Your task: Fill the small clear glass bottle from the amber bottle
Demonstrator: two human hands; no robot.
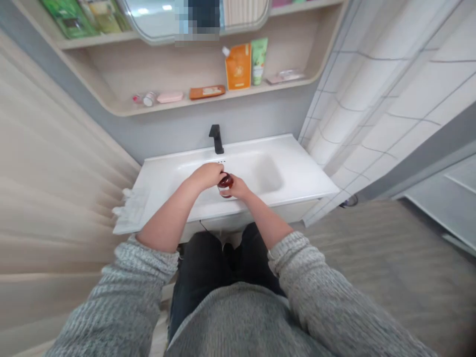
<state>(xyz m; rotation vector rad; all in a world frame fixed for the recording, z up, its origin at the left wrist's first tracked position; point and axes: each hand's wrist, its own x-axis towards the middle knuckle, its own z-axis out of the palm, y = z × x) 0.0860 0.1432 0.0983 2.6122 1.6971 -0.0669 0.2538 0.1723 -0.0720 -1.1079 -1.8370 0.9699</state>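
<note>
Over the white sink, both my hands meet at a small dark reddish-brown jar [225,181] with a pale label. Its side is gripped by my right hand [239,188], the fingers wrapped round it. My left hand [208,174] bends over from the left, fingers curled against the jar's upper part. Whether a lid is under those fingers I cannot tell. The jar is held above the front part of the basin [269,171].
A black faucet [216,139] stands behind the basin. White crumpled material [130,207] lies at the counter's left end. Above, a wall shelf [122,110] holds an orange pouch [238,67], a green tube [259,60], a pink soap bar [170,97] and a mirror [156,22].
</note>
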